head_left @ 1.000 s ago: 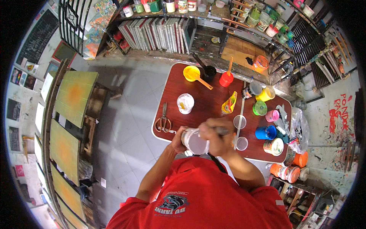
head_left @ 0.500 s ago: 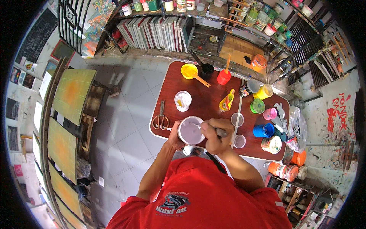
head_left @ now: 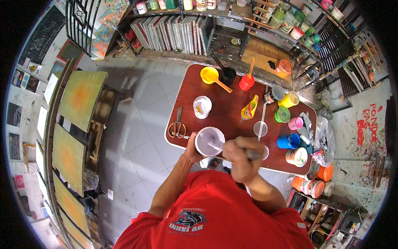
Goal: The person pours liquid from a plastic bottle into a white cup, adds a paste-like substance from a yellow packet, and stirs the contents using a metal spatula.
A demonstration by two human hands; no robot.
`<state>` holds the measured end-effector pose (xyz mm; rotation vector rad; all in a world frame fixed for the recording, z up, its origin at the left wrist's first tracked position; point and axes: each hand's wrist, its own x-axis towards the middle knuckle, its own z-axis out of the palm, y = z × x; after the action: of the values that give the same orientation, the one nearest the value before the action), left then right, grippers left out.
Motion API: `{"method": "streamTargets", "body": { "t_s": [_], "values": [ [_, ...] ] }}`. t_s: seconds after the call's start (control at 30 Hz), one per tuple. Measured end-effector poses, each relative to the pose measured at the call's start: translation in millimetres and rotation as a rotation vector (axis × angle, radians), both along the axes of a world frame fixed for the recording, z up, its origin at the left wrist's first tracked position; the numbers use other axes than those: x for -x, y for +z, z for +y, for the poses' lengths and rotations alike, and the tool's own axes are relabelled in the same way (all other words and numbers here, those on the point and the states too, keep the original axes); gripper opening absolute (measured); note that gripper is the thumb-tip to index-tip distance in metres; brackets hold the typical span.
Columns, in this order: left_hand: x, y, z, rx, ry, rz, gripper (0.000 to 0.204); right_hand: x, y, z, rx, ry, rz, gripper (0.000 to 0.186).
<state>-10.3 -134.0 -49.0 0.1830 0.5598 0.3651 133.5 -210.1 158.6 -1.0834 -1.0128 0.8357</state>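
Note:
My left hand (head_left: 191, 150) is wrapped round the side of a white plastic tub (head_left: 198, 145) of pale lilac-grey paint, tilted with its mouth facing up. In my right hand (head_left: 241, 161), slightly smeared by motion, is a stirring tool (head_left: 215, 146). Its paint-coated end reaches into the tub, and a dark handle end shows by the fist; its exact kind is hidden. Beside the left hand lie open-handled scissors (head_left: 178, 128). A white paint pot (head_left: 202, 108) stands just beyond the tub. Close to my right hand, a clear plastic cup (head_left: 265, 152) is partly hidden.
The brown table (head_left: 226, 114) carries a yellow pot (head_left: 208, 75), a red pot (head_left: 246, 83), a yellow pouch (head_left: 250, 108), a clear lid (head_left: 260, 128) and a blue pot (head_left: 289, 141). Framed screens (head_left: 174, 36) fill the back shelf. Painted panels (head_left: 74, 157) lean at left.
My right hand has moved to the right and slightly nearer, drawing the stirring tool toward the tub's right rim. The left hand still holds the tub, which is now tipped more.

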Motion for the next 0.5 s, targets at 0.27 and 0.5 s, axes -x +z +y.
{"method": "streamTargets", "body": {
  "t_s": [0.27, 0.5],
  "values": [
    [7, -62, -14, 0.063, 0.091, -0.062, 0.070, 13, -77, 2, 0.071, 0.078, -0.124, 0.030],
    [10, -104, -10, 0.123, 0.025, -0.088, 0.059, -28, -97, 27, 0.335, -0.101, -0.737, 0.035]
  ]
}}
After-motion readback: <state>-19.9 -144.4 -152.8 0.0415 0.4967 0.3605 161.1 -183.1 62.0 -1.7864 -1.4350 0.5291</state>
